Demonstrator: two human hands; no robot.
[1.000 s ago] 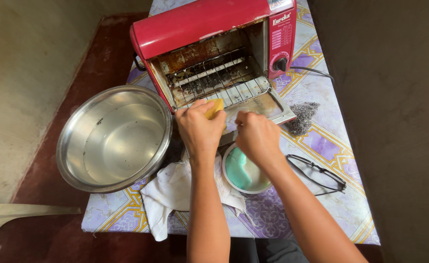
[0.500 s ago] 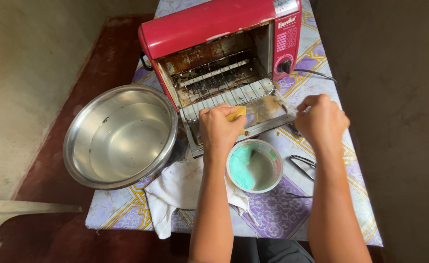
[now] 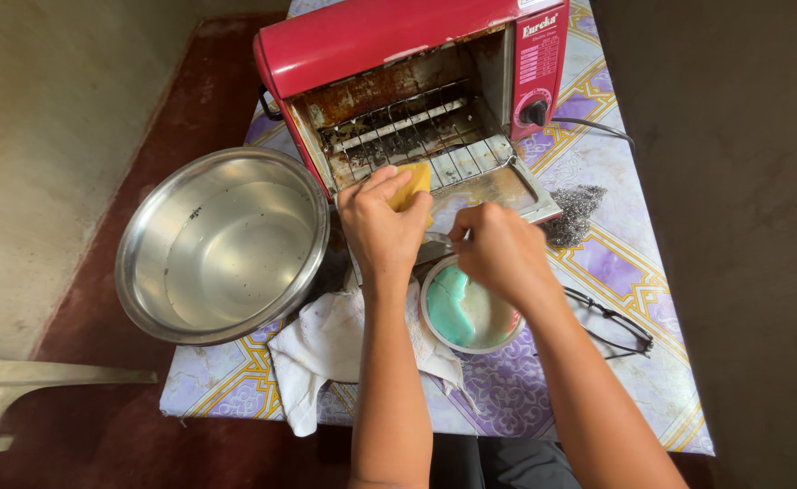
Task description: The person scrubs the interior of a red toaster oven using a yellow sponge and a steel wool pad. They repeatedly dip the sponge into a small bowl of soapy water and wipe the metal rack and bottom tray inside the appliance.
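Hands meet at a red toaster oven's [image 3: 416, 72] open door: left hand [image 3: 382, 226] clenches a yellow sponge [image 3: 414, 184], while right hand [image 3: 500, 254], back from the door's right end, pinches something unclear above the soap tub [image 3: 466, 312].

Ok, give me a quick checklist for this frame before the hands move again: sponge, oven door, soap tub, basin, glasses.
1. Yellow sponge gripped in the left hand: ok.
2. Red toaster oven with its glass door folded down, dirty rack exposed: ok.
3. Right hand at the door's front edge; whether it holds anything: cannot tell.
4. Round tub of green soap paste uncovered, below the right hand: ok.
5. Steel basin overhanging the patterned table's left edge: not ok.
6. Black-framed glasses close to the right forearm: not ok.
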